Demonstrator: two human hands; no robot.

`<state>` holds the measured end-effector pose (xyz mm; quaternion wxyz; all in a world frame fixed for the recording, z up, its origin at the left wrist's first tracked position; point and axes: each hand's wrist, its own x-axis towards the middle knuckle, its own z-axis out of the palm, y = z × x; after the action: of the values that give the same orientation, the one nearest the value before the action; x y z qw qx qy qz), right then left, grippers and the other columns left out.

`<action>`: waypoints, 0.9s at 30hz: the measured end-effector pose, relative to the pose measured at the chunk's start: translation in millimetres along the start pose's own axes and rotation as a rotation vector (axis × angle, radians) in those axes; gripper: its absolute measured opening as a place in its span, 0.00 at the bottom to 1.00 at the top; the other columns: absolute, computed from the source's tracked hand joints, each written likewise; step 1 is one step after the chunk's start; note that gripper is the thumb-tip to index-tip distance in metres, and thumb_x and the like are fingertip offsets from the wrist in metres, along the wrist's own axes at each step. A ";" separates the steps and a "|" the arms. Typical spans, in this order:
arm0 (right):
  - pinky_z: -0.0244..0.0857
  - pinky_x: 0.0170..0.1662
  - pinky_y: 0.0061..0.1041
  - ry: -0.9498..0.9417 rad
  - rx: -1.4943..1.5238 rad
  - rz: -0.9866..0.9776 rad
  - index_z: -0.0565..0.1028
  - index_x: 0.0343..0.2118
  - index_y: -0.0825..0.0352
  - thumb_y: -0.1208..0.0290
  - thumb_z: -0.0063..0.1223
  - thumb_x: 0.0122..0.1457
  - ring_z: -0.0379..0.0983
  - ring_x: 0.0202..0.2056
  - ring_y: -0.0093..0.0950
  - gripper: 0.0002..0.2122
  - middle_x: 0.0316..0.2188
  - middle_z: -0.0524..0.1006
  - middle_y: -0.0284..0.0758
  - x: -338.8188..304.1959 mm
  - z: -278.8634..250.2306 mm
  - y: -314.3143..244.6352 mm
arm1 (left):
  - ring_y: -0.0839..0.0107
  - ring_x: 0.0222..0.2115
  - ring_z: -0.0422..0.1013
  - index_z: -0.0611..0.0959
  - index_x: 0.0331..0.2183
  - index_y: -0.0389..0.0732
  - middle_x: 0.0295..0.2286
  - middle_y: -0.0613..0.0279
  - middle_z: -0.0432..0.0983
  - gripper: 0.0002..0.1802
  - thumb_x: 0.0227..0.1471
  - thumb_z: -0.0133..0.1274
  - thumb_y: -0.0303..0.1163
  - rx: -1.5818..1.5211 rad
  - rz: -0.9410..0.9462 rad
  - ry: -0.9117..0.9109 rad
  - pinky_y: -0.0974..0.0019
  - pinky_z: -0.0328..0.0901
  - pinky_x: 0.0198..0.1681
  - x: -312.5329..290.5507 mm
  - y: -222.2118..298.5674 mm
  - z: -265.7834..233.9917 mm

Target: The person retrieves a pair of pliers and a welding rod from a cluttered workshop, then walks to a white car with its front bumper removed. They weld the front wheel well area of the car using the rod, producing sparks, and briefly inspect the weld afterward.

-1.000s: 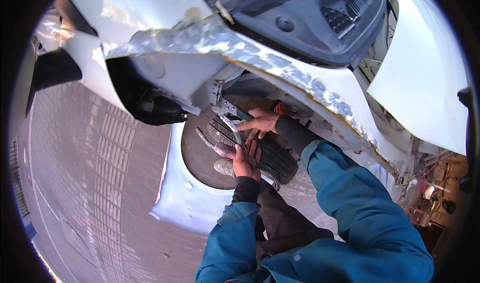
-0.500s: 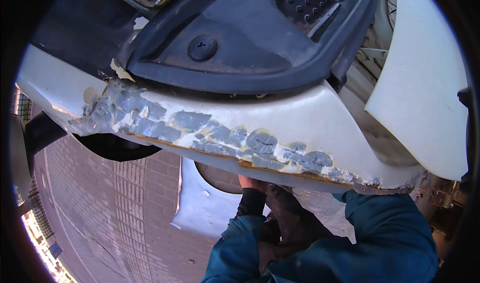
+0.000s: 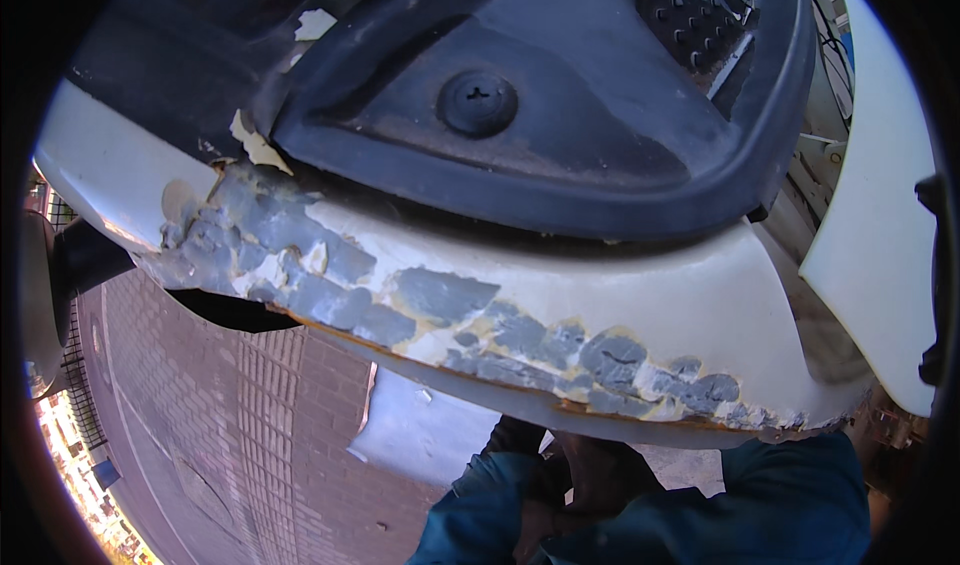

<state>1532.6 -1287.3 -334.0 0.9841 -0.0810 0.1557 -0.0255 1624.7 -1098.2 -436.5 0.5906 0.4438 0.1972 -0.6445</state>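
Fingers hidden by flaking white panel (image 3: 560,310); spread, hold: cannot tell. Curved black plastic trim (image 3: 590,95) above.

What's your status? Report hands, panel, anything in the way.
Both hands out of sight, teal sleeves running behind the panel. Panel: patchy grey, rust-brown along lower edge. In the way: panel itself, blocking the view.

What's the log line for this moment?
hands: both hidden by white panel | grip: not visible | teal sleeves: partly in view | panel condition: grey patches, rusty edge
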 end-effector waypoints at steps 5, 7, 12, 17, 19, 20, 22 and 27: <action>0.68 0.60 0.42 -0.004 -0.007 0.013 0.70 0.59 0.71 0.56 0.61 0.63 0.78 0.53 0.38 0.29 0.49 0.80 0.44 3.3 -3.1 -3.6 | 0.61 0.41 0.81 0.85 0.44 0.50 0.42 0.52 0.84 0.17 0.66 0.50 0.50 0.131 0.081 -0.009 0.47 0.76 0.40 -6.6 -7.9 -12.1; 0.68 0.60 0.42 -0.004 -0.016 0.021 0.70 0.59 0.71 0.57 0.61 0.63 0.78 0.53 0.38 0.28 0.49 0.80 0.43 4.6 -4.2 -5.8 | 0.62 0.40 0.81 0.85 0.45 0.50 0.43 0.52 0.84 0.17 0.66 0.51 0.50 0.196 0.127 -0.013 0.48 0.76 0.40 -0.3 -13.3 -22.8; 0.68 0.60 0.42 -0.003 -0.033 0.047 0.70 0.59 0.71 0.59 0.61 0.63 0.78 0.53 0.38 0.27 0.48 0.80 0.43 11.7 -6.0 -10.7 | 0.64 0.40 0.82 0.84 0.45 0.50 0.44 0.51 0.84 0.18 0.65 0.52 0.52 0.458 0.310 -0.007 0.49 0.77 0.40 37.4 -24.8 -30.2; 0.68 0.60 0.42 0.012 -0.071 0.094 0.70 0.59 0.71 0.61 0.60 0.64 0.78 0.52 0.38 0.26 0.48 0.80 0.42 24.8 -10.1 -16.0 | 0.61 0.42 0.80 0.75 0.55 0.44 0.47 0.57 0.79 0.22 0.70 0.51 0.48 -0.121 0.088 0.031 0.49 0.75 0.48 5.0 -5.7 10.8; 0.68 0.60 0.42 0.014 -0.081 0.113 0.70 0.59 0.71 0.62 0.60 0.64 0.78 0.52 0.38 0.25 0.48 0.80 0.42 27.8 -10.0 -17.1 | 0.52 0.47 0.79 0.68 0.63 0.45 0.53 0.52 0.76 0.31 0.69 0.50 0.53 -0.191 0.053 -0.060 0.47 0.74 0.50 -21.5 12.4 31.1; 0.68 0.60 0.42 0.016 -0.090 0.119 0.70 0.59 0.71 0.62 0.60 0.64 0.78 0.52 0.38 0.25 0.48 0.80 0.42 30.3 -10.7 -17.8 | 0.50 0.48 0.79 0.65 0.65 0.45 0.54 0.51 0.75 0.33 0.70 0.50 0.53 -0.264 -0.001 -0.062 0.47 0.75 0.50 -36.5 22.3 32.2; 0.68 0.60 0.42 0.017 -0.083 0.138 0.70 0.59 0.71 0.63 0.60 0.64 0.78 0.52 0.38 0.25 0.48 0.80 0.41 34.4 -9.6 -17.3 | 0.49 0.49 0.79 0.60 0.69 0.47 0.56 0.48 0.73 0.37 0.69 0.49 0.55 -0.094 0.108 0.034 0.47 0.75 0.50 -35.7 21.0 53.1; 0.68 0.60 0.42 0.038 -0.096 0.152 0.70 0.59 0.71 0.65 0.60 0.65 0.78 0.52 0.38 0.23 0.48 0.80 0.41 43.5 -9.2 -19.3 | 0.46 0.50 0.79 0.54 0.71 0.47 0.58 0.46 0.71 0.43 0.68 0.47 0.60 0.036 0.190 -0.016 0.50 0.76 0.50 -23.2 6.4 48.8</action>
<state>1570.6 -1311.1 -352.6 0.9751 -0.1154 0.1810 0.0555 1612.0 -1124.0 -390.3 0.6424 0.4661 0.1380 -0.5925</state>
